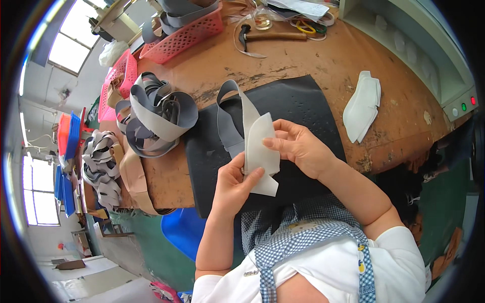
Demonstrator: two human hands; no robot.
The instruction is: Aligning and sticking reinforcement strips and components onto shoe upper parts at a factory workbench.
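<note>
Between my two hands is a white cut piece [261,146], curved along one side and stiff-looking. My left hand [234,184] pinches its lower left edge, thumb on top. My right hand [301,147] grips the right edge between thumb and fingers. A grey strip [230,118], pale on one face, loops up behind the white piece; its lower end runs behind my left fingers, and I cannot tell if it is held too. Under both hands lies a black mat [308,101] with small pits in it.
White cut pieces [361,107] lie stacked at the right. Coiled grey strips [164,113] sit left of the mat. A hammer [275,36], yellow-handled scissors [305,26] and a pink basket [187,38] stand at the back. A machine housing [429,76] borders the table's right.
</note>
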